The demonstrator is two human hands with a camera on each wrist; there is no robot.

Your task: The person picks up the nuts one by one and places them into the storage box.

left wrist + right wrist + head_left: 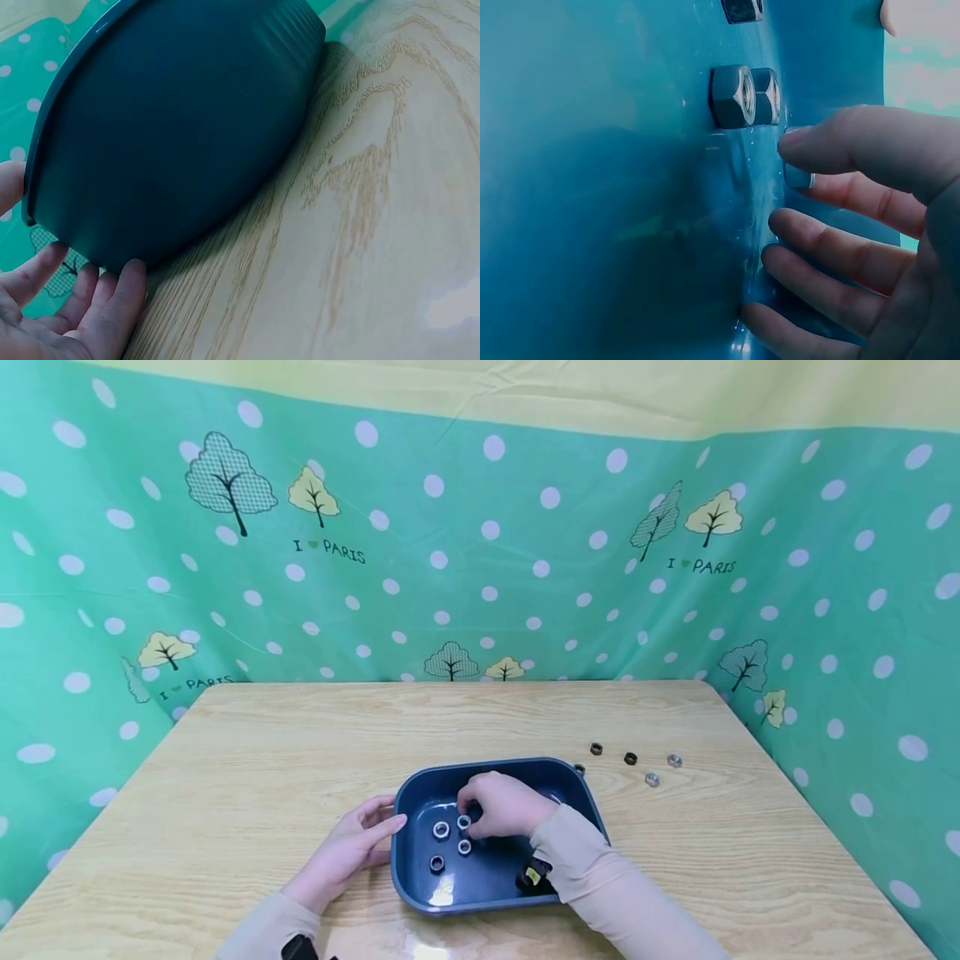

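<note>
A dark blue plastic basin (491,887) stands on the table. My left hand (354,842) holds its left end, thumb over the rim and fingers against the outer wall; the left wrist view shows those fingertips on the basin's outside (172,135). Inside the basin, my right hand (508,806) pinches a metal hex nut (801,177) between thumb and index finger, the other fingers spread near the wall. Close by on the basin floor lie a large silver nut (441,830), a smaller silver nut (465,847) and a darker nut (437,863).
On the wooden table (300,735), right of the basin, lie dark nuts (631,758) and silver nuts (652,780). Another dark nut (579,769) sits just beyond the basin's far right corner. A green dotted curtain (480,568) hangs behind and beside the table.
</note>
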